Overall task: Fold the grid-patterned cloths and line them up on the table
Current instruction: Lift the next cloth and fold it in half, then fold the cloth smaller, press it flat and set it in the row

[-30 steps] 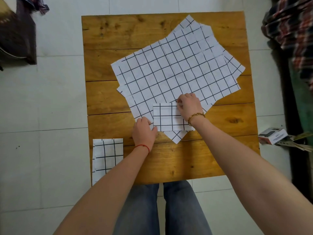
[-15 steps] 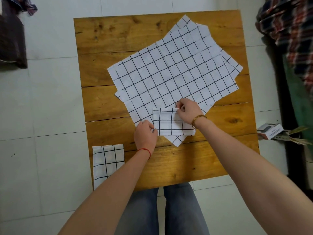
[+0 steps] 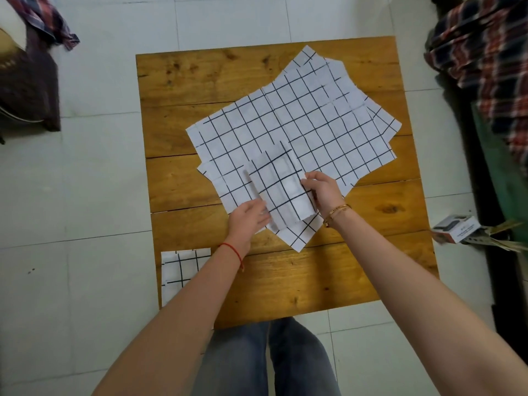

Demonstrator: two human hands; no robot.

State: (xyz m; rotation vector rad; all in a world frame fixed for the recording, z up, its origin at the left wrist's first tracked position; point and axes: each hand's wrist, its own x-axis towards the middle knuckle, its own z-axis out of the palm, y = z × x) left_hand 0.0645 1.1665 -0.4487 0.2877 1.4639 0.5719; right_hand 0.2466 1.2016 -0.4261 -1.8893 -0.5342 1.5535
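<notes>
A stack of unfolded white cloths with a black grid (image 3: 300, 121) lies spread over the middle of the wooden table (image 3: 357, 267). On its near corner a small folded grid cloth (image 3: 278, 187) is tilted and lifted. My left hand (image 3: 248, 221) holds its near left edge, fingers under it. My right hand (image 3: 323, 191) pinches its right edge. Another folded grid cloth (image 3: 180, 270) lies flat at the table's near left corner, partly behind my left forearm.
The table stands on a pale tiled floor. A small box (image 3: 454, 231) lies on the floor to the right, beside plaid fabric (image 3: 485, 52) and dark furniture. A dark object with plaid cloth (image 3: 28, 81) sits at the far left. My legs are under the near edge.
The folded cloth lay flat under both hands a second ago; now both hands have lifted and turned it counter-clockwise, up over the spread stack.
</notes>
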